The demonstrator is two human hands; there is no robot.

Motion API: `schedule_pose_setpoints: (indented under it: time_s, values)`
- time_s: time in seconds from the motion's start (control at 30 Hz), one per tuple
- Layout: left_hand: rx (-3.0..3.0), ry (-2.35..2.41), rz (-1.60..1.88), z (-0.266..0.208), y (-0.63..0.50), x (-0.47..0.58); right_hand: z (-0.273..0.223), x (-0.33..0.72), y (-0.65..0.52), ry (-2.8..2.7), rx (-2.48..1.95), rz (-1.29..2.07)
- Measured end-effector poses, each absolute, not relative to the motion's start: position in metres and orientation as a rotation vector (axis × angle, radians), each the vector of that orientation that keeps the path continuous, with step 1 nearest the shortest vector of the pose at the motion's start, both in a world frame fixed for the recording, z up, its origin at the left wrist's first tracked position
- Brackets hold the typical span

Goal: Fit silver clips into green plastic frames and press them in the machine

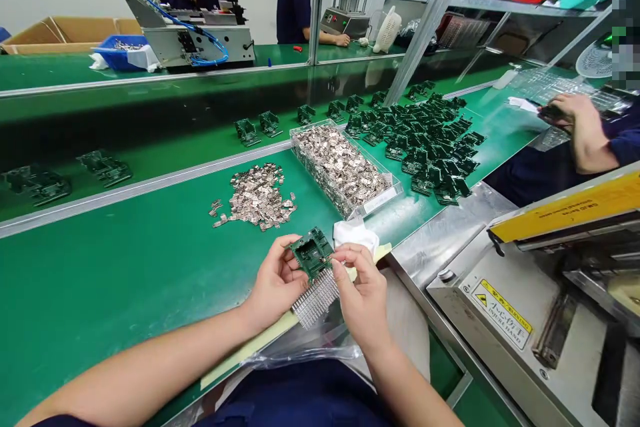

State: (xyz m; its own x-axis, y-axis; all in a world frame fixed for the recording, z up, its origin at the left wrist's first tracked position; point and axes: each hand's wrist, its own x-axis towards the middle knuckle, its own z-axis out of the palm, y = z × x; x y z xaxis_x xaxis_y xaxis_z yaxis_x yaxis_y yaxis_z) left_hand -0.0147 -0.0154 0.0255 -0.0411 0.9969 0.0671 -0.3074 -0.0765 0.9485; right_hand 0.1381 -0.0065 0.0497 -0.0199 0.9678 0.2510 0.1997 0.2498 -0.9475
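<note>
My left hand (281,278) is closed round the left side of a dark green plastic frame (311,253) with an opening in its middle, held tilted above the table's front edge. At its right edge, the thumb and fingertips of my right hand (361,283) are pinched together. Whatever is between them is too small to make out. Just below the frame lies a silvery, ribbed block of rows (316,299), partly covered by my hands. A crumpled white cloth (356,235) rests behind my right hand. Beyond my left hand, small metal pieces (261,197) form a loose pile.
A clear box (381,200) full of small metal pieces stands ahead, beside a heap of green frames (430,137). More frames line the raised back strip. At right are a grey machine (480,293) with a warning label and a co-worker's hands (567,110). A metal post (425,33) rises behind.
</note>
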Motion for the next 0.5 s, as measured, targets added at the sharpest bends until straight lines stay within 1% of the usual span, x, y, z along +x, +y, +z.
schedule_pose_setpoints:
  time_s: [0.07,0.23,0.5]
  values:
    - [1.042,0.954,1.417,0.025,-0.018,-0.013,0.047,0.135,-0.007,-1.526,-1.170,0.802]
    - [1.120,0.952,1.436,0.027,-0.021,-0.013,0.044,0.131,-0.009,-1.617,-1.242,0.723]
    - [1.190,1.045,1.486,0.025,-0.021,-0.012,0.040,0.127,-0.010,-1.606,-1.251,0.735]
